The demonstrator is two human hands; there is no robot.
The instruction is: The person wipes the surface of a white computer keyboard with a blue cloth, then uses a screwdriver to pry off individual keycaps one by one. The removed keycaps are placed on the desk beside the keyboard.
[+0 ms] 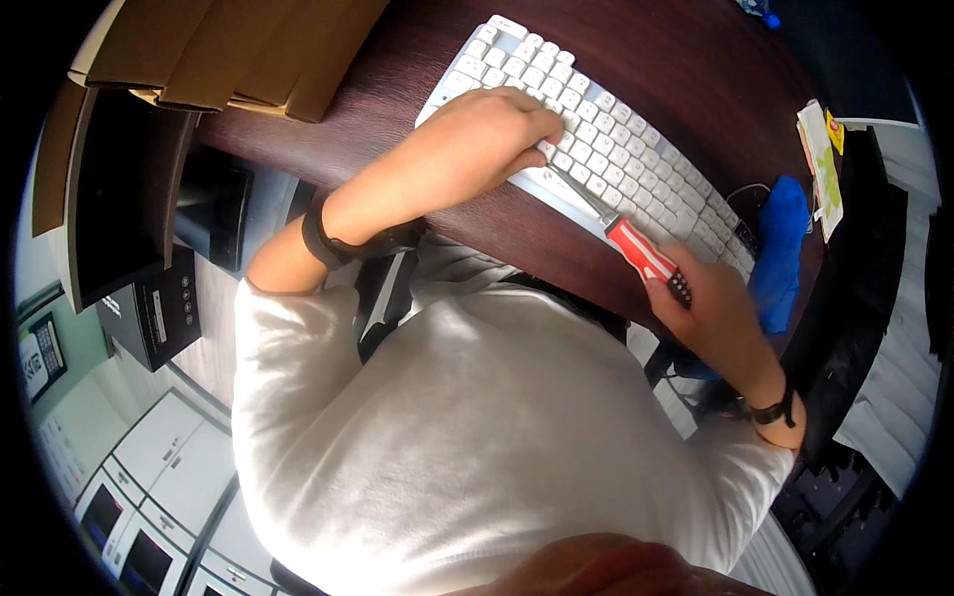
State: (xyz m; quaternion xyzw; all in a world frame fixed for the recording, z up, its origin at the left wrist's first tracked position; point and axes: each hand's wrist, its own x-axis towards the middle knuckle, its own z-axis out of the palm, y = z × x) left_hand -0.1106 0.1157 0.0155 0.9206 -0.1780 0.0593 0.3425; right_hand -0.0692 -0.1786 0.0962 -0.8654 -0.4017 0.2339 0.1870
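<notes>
A white keyboard with a pale blue frame lies aslant on a dark reddish-brown desk. Its red, white and black handle in my right hand, a screwdriver reaches over the keyboard's near edge. The metal shaft points up and left, towards the fingers of my left hand. That hand rests over the keys on the left half, thumb and index finger bent close together beside the shaft's tip. The fingers hide the tip, and whether they pinch a keycap or the shaft cannot be seen.
Cardboard boxes stand at the desk's left end. A blue cloth-like item lies beyond the keyboard's right end, near a thin cable. Packets sit at the right edge. Down on the left is a black box.
</notes>
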